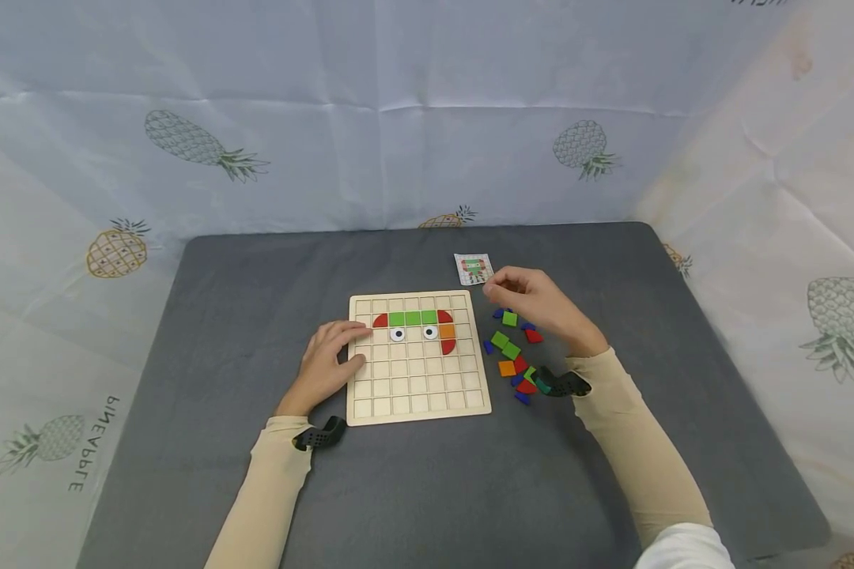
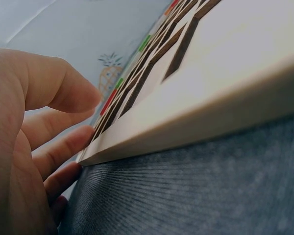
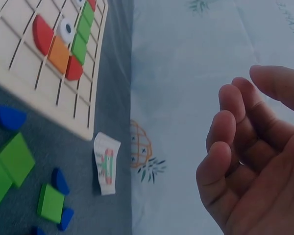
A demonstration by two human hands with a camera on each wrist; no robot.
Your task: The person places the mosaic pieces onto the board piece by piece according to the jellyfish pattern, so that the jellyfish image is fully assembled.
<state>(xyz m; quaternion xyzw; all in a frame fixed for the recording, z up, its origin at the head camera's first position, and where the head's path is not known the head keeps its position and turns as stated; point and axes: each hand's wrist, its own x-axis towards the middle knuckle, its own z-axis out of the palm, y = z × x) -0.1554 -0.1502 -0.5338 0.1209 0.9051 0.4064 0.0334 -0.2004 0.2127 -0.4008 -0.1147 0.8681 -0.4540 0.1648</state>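
A pale wooden grid board lies on the dark table, bearing a row of green squares, red quarter-round pieces, an orange square and two white eye discs. My left hand rests at the board's left edge, fingertips on its rim; the left wrist view shows its fingers spread there. My right hand hovers beyond the board's right side, close to a small printed card. In the right wrist view its fingers are loosely bent, with nothing between them and the thumb.
Loose pieces lie right of the board: green squares, an orange square, red quarter-rounds and blue pieces. A pineapple-print cloth hangs behind the table. Both wrists wear black straps.
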